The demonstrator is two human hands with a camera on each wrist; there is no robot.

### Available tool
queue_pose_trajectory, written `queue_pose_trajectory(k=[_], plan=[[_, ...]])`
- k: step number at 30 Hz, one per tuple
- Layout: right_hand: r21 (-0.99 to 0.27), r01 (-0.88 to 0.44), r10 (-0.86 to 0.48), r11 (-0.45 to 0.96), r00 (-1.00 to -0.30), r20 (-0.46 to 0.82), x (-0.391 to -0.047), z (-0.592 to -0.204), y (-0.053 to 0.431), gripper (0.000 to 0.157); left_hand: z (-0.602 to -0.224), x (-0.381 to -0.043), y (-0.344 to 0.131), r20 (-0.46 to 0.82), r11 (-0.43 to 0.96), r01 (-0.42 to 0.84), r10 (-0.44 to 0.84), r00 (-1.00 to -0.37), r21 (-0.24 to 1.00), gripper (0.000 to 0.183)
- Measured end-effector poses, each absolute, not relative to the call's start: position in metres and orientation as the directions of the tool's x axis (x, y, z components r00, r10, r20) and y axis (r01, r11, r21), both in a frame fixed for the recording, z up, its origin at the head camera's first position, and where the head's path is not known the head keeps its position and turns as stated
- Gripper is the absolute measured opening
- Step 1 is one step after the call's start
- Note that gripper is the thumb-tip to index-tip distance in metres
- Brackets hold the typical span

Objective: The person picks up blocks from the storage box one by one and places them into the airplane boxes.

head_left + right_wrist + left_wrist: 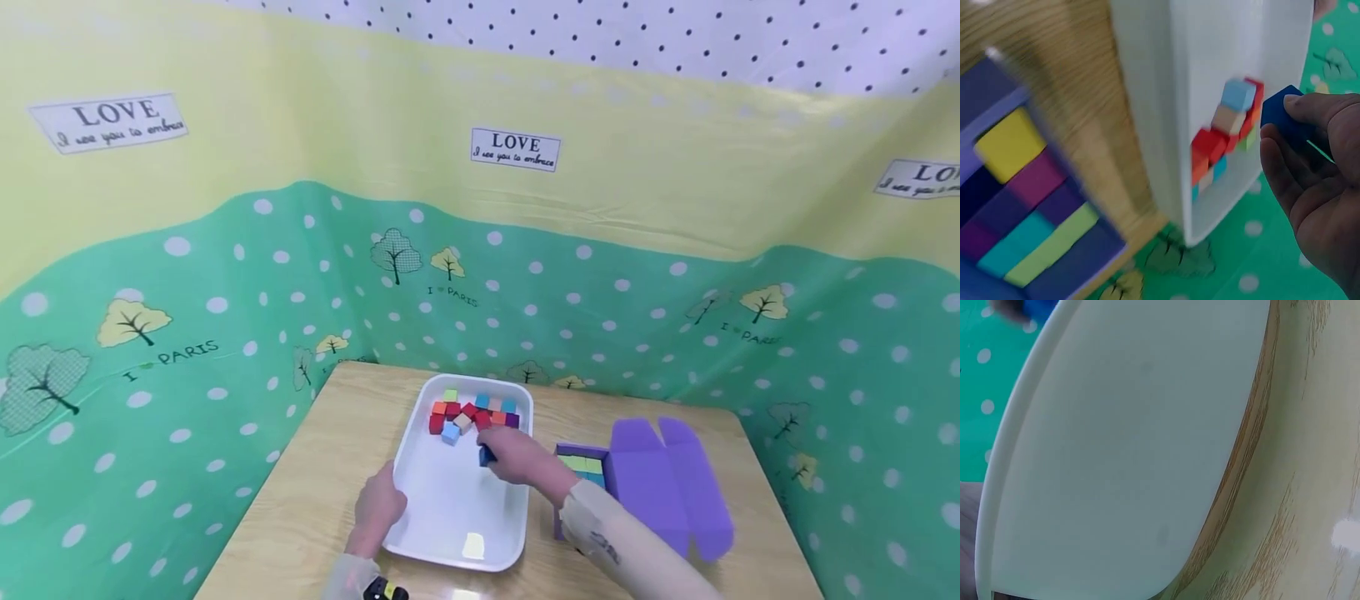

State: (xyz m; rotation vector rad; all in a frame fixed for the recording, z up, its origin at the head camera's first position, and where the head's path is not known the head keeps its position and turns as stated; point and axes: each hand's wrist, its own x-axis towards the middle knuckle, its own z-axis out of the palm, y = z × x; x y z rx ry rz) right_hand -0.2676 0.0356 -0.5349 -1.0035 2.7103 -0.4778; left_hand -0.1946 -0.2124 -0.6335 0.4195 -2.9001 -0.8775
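Observation:
A white tray (450, 517) lies on the table, with several coloured cubes gathered at its far end. Among them are a light blue cube (451, 432), a beige cube (1229, 119) and red ones. My right hand (513, 454) pinches a dark blue cube (1285, 114) between thumb and fingers, above the tray. My left hand (379, 504) grips the tray's left rim; its fingers are mostly hidden in the left wrist view, where the tray wall (1122, 450) fills the picture.
To the right of the tray stands an open purple box (609, 475) holding rows of cubes, including a yellow cube (1011, 145). Its purple lid (652, 483) is folded out to the right. A patterned green and yellow curtain (525, 275) surrounds the wooden table (300, 475).

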Motion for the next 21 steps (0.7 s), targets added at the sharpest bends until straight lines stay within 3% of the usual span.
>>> queue_pose_trajectory(k=[9, 21], plan=[[-0.363, -0.547, -0.583, 0.755, -0.812, 0.011, -0.280, -0.519, 0.116, 0.029, -0.626, -0.193, -0.221, -0.030, 0.796, -0.260, -0.293, -0.956, 0.547, 0.051], [-0.381, -0.418, -0.463, 0.825, -0.886, -0.031, -0.254, -0.551, 0.187, 0.033, -0.628, -0.198, -0.214, -0.138, 0.795, -0.267, -0.229, -0.964, 0.545, 0.055]])
